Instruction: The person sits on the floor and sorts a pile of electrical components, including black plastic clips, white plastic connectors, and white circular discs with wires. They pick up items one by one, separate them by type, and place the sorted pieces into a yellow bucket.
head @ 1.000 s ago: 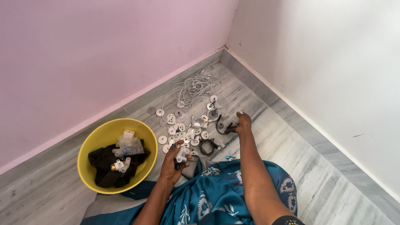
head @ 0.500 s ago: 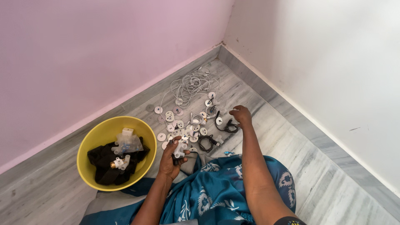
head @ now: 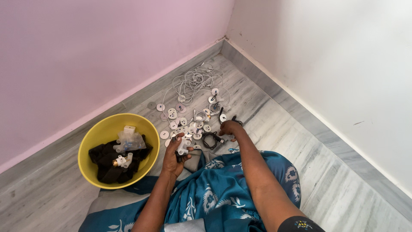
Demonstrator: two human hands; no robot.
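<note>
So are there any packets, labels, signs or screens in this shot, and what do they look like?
Clear plastic bag: small, crumpled, see-through, lying in the yellow bowl on black cloth, with small pale parts inside.
No labels, signs or screens can be made out.
Left hand holds a small white part; right hand rests by a black cable.

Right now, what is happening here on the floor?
A person sits on the grey floor in a room corner. The left hand holds a small white fitting. The right hand rests on black cables beside scattered white discs. A tangle of white wires lies further away, and a yellow bowl with dark cloth stands on the left.
</note>
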